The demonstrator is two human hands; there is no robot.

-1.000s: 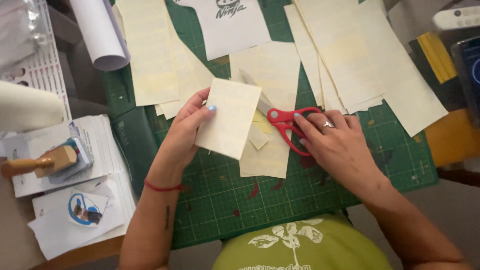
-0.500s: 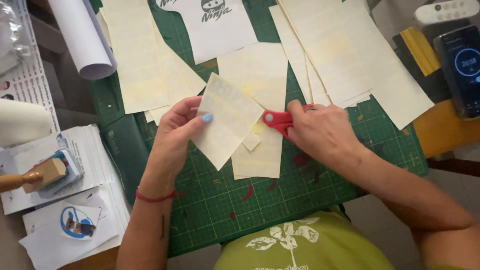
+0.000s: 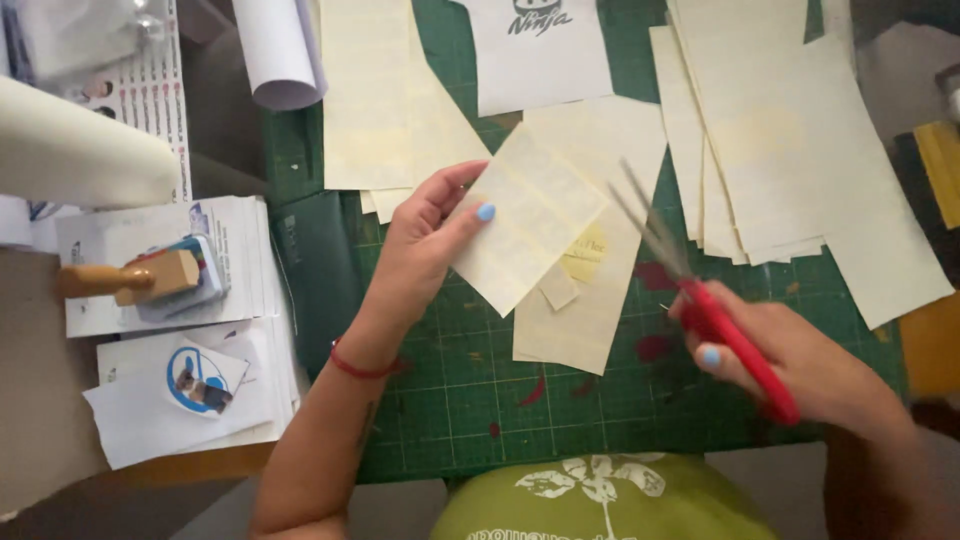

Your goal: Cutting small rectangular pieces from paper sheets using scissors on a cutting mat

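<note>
While the left hand (image 3: 425,235) pinches a pale yellow paper rectangle (image 3: 525,230), the right hand (image 3: 790,365) grips open red-handled scissors (image 3: 700,300)

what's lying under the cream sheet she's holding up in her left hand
Under the cream sheet held by the left hand lie another pale sheet, a small paper offcut and the green cutting mat. Whatever sits directly beneath the held sheet is covered.

surface: brown wooden tabletop (image 3: 40,400) | cover: green gridded cutting mat (image 3: 470,400) | right edge: yellow-orange block (image 3: 930,345) | light: even, soft, no hard shadows
</note>
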